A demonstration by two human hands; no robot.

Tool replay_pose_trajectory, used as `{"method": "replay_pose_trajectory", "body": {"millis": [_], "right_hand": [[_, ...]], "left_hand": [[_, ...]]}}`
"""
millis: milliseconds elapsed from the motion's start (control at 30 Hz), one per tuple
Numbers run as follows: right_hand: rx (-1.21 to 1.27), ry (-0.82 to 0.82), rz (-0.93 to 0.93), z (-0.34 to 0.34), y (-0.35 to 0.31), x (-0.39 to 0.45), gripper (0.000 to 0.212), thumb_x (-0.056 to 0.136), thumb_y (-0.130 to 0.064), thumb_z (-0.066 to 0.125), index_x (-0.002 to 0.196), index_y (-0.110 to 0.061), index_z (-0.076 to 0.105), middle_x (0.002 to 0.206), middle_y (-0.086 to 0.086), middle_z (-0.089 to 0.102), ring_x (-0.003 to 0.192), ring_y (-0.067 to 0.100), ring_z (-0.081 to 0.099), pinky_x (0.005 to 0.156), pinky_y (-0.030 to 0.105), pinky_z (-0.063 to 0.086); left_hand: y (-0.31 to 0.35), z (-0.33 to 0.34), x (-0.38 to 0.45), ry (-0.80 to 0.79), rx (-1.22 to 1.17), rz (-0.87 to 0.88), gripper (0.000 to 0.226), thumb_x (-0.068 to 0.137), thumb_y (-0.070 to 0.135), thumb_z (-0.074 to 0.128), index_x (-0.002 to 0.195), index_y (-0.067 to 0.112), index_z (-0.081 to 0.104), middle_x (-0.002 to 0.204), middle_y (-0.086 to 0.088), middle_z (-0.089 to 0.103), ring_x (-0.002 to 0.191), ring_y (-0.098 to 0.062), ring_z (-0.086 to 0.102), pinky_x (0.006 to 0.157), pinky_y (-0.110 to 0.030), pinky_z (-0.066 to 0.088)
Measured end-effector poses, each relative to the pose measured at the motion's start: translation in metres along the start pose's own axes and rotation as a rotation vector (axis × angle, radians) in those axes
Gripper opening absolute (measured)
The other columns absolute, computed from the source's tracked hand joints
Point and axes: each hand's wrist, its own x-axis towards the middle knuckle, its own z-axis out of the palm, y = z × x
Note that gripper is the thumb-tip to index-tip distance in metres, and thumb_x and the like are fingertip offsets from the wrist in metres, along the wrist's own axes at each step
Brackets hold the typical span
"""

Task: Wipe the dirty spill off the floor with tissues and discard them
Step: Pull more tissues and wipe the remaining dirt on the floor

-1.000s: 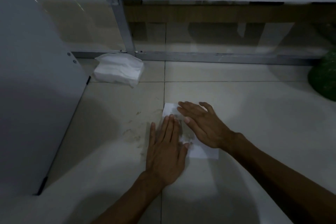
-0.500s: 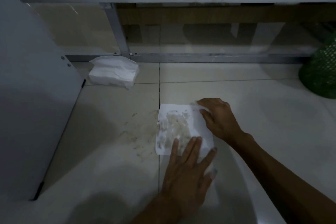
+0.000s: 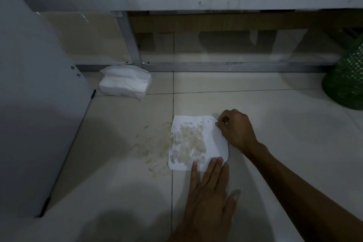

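Looks like an office or some commercial unit, not a home – pale glossy floor tiles point(image 3: 265, 124), grey laminate panels point(image 3: 35, 104) with exposed screws, and a glass partition point(image 3: 225, 47) set in an aluminium frame point(image 3: 216, 66) at floor level. A green mesh wastebasket point(image 3: 347, 80) sits in the corner, and a tissue pack point(image 3: 124, 83) lies by the frame – lighting is pretty dim.

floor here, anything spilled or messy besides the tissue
Yes. Brownish smears streak the tile just left of the tissue, not yet wiped. The tissue itself is blotched with soaked-up dirt; the left hand presses its near edge and the right hand pinches its far corner. The tissue pack looks clean.
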Motion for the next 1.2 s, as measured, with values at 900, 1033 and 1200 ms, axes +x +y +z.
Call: {"method": "replay_pose_trajectory", "body": {"millis": [900,1033,1200], "right_hand": [[0.206,-0.186,-0.410,0.010,-0.046,-0.004,0.039,0.108,-0.030,0.044,0.132,-0.010,0.066,0.134,0.009,0.068,0.124,0.023,0.062,0.109,0.047,0.046],[-0.175,-0.469,-0.668,0.010,-0.028,-0.015,0.067,0.105,-0.056,0.013,0.162,-0.021,0.023,0.170,-0.006,0.016,0.158,0.008,0.006,0.130,0.045,-0.003],[-0.425,-0.486,-0.761,0.020,-0.021,-0.025,0.073,0.103,-0.061,-0.003,0.164,-0.023,0.005,0.172,-0.006,-0.001,0.158,0.011,-0.008,0.126,0.058,-0.010]], "left_hand": [[-0.023,-0.008,-0.017,0.249,-0.003,-0.276,0.076,0.097,0.057,0.042,0.158,0.012,0.034,0.168,-0.004,0.026,0.156,-0.024,0.020,0.123,-0.054,0.011],[-0.035,-0.006,-0.011,0.164,0.056,-0.242,0.080,0.100,0.064,0.034,0.162,0.016,0.019,0.171,0.000,0.012,0.159,-0.015,0.004,0.125,-0.056,0.006],[-0.042,0.001,-0.014,0.160,0.030,-0.231,0.082,0.100,0.066,0.037,0.162,0.016,0.019,0.171,0.002,0.015,0.158,-0.013,0.008,0.126,-0.056,0.007]]}}
